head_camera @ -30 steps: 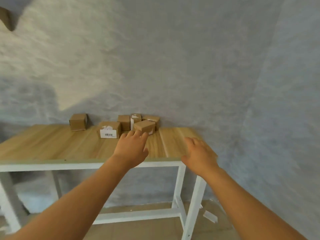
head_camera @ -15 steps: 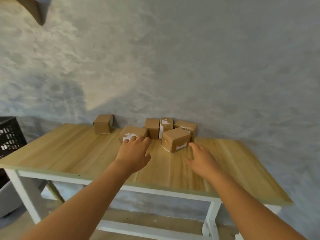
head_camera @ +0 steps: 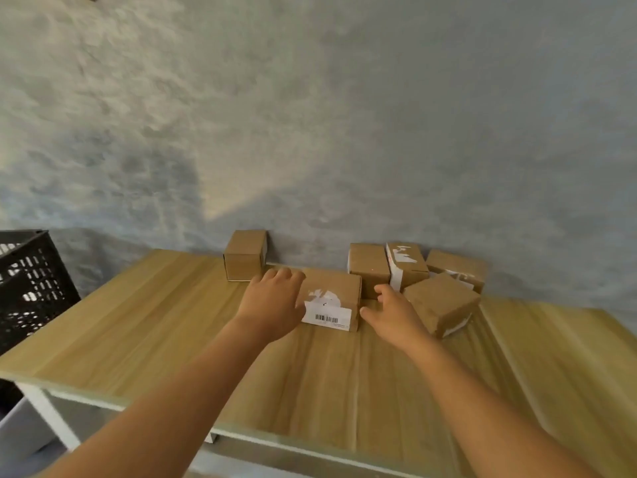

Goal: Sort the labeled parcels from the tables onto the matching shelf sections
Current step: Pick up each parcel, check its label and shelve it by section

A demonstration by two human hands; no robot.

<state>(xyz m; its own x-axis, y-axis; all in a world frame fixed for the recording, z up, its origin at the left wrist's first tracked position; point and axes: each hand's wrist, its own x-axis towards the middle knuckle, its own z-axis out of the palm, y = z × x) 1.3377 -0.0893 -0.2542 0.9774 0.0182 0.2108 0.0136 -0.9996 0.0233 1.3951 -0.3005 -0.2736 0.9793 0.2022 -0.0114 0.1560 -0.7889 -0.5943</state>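
Note:
Several small brown cardboard parcels stand near the back edge of a wooden table [head_camera: 144, 339]. The nearest parcel [head_camera: 336, 294] has a white barcode label on its front. My left hand [head_camera: 272, 305] lies against its left side, fingers spread, covering that end. My right hand [head_camera: 393, 310] is open just right of it, fingers apart, close to the parcel's right face. Whether either hand presses the parcel I cannot tell. A tilted parcel [head_camera: 441, 305] sits just right of my right hand. A lone parcel [head_camera: 245, 255] stands behind my left hand.
Three more parcels [head_camera: 406, 265] line the grey wall [head_camera: 344, 115] behind the labeled one. A black slatted crate [head_camera: 31, 281] stands left of the table. The table has a white frame [head_camera: 48, 415]. Bare tabletop stretches toward me and to the right.
I have come closer to the table and both hands have reached forward. They now sit on either side of the barcode-labeled parcel, the right hand having moved left past the tilted parcel.

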